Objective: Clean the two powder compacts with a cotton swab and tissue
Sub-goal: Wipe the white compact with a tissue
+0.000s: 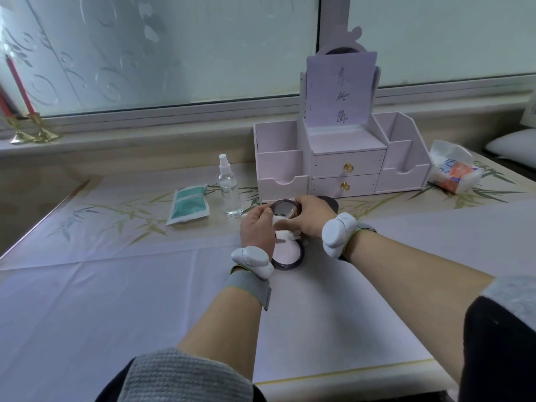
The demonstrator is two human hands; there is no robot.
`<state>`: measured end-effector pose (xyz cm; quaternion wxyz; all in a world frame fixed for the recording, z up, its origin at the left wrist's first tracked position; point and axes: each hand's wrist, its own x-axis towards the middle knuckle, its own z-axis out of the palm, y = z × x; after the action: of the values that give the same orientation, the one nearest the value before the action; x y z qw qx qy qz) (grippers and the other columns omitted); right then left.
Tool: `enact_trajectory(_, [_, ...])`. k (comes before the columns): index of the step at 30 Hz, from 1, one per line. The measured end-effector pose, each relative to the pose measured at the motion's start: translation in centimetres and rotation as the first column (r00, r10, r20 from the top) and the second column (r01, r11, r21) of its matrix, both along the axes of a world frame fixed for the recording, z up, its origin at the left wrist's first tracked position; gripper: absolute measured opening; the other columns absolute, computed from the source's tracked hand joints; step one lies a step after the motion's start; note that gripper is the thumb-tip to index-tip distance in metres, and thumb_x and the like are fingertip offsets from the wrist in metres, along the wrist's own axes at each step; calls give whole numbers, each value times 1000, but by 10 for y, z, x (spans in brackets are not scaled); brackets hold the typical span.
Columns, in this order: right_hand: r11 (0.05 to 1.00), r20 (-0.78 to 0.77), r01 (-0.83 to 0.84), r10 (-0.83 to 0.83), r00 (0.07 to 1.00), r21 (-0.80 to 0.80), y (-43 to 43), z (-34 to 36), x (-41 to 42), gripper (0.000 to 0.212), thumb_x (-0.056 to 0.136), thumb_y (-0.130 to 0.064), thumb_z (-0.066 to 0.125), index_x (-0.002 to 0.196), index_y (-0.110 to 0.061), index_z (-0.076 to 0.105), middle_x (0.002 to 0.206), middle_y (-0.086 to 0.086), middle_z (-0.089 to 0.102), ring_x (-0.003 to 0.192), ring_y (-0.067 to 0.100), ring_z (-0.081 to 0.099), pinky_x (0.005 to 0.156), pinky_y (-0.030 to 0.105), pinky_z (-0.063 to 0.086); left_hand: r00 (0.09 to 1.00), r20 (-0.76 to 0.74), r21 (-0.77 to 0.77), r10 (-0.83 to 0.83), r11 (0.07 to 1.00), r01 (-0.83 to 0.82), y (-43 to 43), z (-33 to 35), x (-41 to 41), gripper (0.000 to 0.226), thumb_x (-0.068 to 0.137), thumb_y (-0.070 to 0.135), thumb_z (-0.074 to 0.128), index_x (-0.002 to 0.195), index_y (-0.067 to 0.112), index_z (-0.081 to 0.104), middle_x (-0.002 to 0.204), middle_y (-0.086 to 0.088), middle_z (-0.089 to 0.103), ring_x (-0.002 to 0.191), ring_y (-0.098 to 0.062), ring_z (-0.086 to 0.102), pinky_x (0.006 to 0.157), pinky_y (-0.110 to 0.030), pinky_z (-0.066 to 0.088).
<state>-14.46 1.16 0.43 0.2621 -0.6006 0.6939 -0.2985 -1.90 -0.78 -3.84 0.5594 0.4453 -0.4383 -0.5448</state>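
Note:
An open powder compact (287,256) with a dark purple rim lies on the table, its pale powder pan facing up and its mirrored lid (282,208) standing upright. My left hand (258,227) grips the lid's left edge. My right hand (311,217) curls over the lid's right side and holds a folded white tissue (282,227) against the inside near the hinge. A second dark compact (329,201) lies closed just behind my right hand, mostly hidden. A green packet (188,207) lies to the left; I cannot tell if it holds cotton swabs.
A clear spray bottle (230,190) stands left of the compacts. Behind them is a white drawer organiser (339,158) with a paper sheet propped on it. A tissue pack (454,168) sits at the right. Two red candles (20,111) stand on the windowsill.

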Motion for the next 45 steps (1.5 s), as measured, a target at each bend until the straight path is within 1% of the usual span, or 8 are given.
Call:
enact_trajectory(3, [1000, -43, 22, -22, 999, -7, -1, 3, 4, 40, 67, -52, 83, 86, -26, 58, 74, -7, 61, 70, 15, 61, 61, 31, 55, 1000, -15, 8, 19, 1000, -18, 0, 1, 1, 26, 96, 8, 53, 87, 23, 72, 108, -23, 70, 99, -38, 65, 57, -28, 58])
enact_trajectory(6, [998, -77, 60, -62, 995, -32, 1, 4, 7, 41, 69, -60, 79, 74, -28, 54, 71, -8, 61, 69, 14, 61, 64, 32, 55, 1000, 5, 1, 10, 1000, -10, 1, 2, 0, 18, 86, 19, 56, 84, 26, 72, 99, -13, 72, 103, -38, 66, 84, -41, 59])
enact_trajectory(10, [986, -56, 129, -135, 989, -104, 4, 1, 10, 41, 74, -63, 70, 78, -23, 63, 73, -6, 67, 74, 17, 66, 69, 37, 58, 999, 36, -9, 8, 1000, -8, 4, 3, 1, 21, 77, 26, 54, 75, 31, 74, 96, -10, 73, 107, -40, 66, 100, -53, 51])
enact_trajectory(16, [981, 6, 144, -144, 990, -128, 5, -1, 9, 45, 80, -62, 62, 84, -17, 70, 76, -1, 70, 74, 20, 67, 69, 41, 59, 1000, 24, 6, 9, 1000, -9, 6, 6, 1, 21, 78, 33, 56, 71, 39, 75, 87, -2, 72, 92, -27, 65, 98, -56, 51])
enact_trajectory(25, [995, 171, 96, -90, 981, -26, 5, -3, -4, 28, 93, -50, 57, 94, -25, 72, 92, 4, 72, 85, 29, 68, 80, 48, 58, 999, 30, 0, 42, 999, -42, 5, 4, -1, 37, 90, 12, 55, 70, 34, 77, 85, -1, 73, 88, -27, 65, 95, -54, 54])
enact_trajectory(30, [999, 381, 37, -38, 924, 11, 12, -3, -10, 15, 96, -17, 60, 106, -15, 70, 84, 10, 67, 64, 23, 63, 62, 37, 60, 998, 15, -25, 60, 998, -60, 6, 3, -1, 44, 96, 1, 53, 72, 30, 75, 81, -2, 71, 85, -25, 63, 92, -48, 54])
enact_trajectory(33, [1000, 317, -23, 16, 948, 18, 14, -3, -12, 32, 91, -6, 63, 121, -15, 66, 88, 5, 66, 76, 20, 63, 78, 37, 58, 998, -4, -29, 61, 998, -62, 5, 3, 0, 44, 96, 0, 56, 69, 29, 75, 78, 1, 71, 86, -25, 63, 93, -49, 53])
enact_trajectory(45, [991, 51, -78, 73, 996, 105, 9, 14, -8, 32, 83, -10, 72, 111, -18, 61, 96, 6, 66, 85, 22, 61, 79, 32, 55, 994, -60, -2, 91, 996, -91, -2, -2, 0, 46, 93, 2, 58, 69, 33, 80, 97, -14, 76, 105, -41, 68, 98, -56, 53])
